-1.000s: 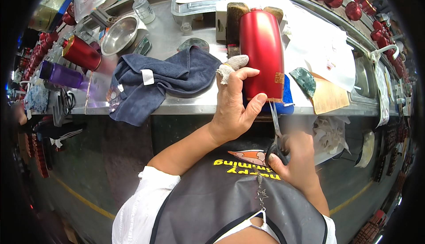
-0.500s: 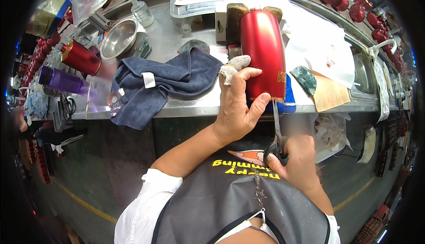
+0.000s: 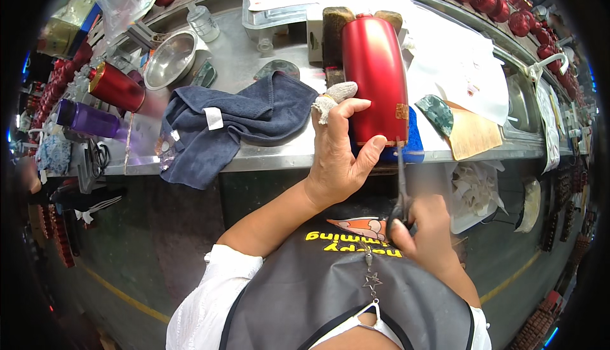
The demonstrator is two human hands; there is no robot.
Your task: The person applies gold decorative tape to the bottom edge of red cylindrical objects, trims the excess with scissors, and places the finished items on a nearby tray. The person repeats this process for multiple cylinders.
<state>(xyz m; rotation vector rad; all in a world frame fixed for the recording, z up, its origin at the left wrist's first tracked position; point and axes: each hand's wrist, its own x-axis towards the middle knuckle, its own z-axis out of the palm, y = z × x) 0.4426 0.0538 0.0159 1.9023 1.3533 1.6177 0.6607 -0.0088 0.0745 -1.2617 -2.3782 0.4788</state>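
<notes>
A glossy red bottle-shaped vessel [image 3: 373,77] lies with its near end toward me, a small gold-brown patch [image 3: 401,111] on its right side close to that end. My left hand [image 3: 340,153] steadies it from the left, thumb at the near rim and fingers along its side. One of those fingers wears a whitish cloth cover [image 3: 334,99]. Scissors [image 3: 401,178] with dark handles are in my right hand [image 3: 429,223], closed around the loops. Their narrow tips point away from me and reach the near rim beside the patch. My right fingers are partly blurred.
A blue-grey cloth [image 3: 254,112] lies to the left on the metal bench [image 3: 273,161]. Beyond it are a steel bowl [image 3: 170,61], another red bottle [image 3: 117,87] and a purple bottle [image 3: 86,119]. To the right lie a tan sheet [image 3: 473,137] and a green-black piece [image 3: 436,114].
My right hand has turned the scissors slightly, and their handle loops look closer together. The red vessel and its patch appear slightly shifted or rolled. My left hand keeps nearly the same hold.
</notes>
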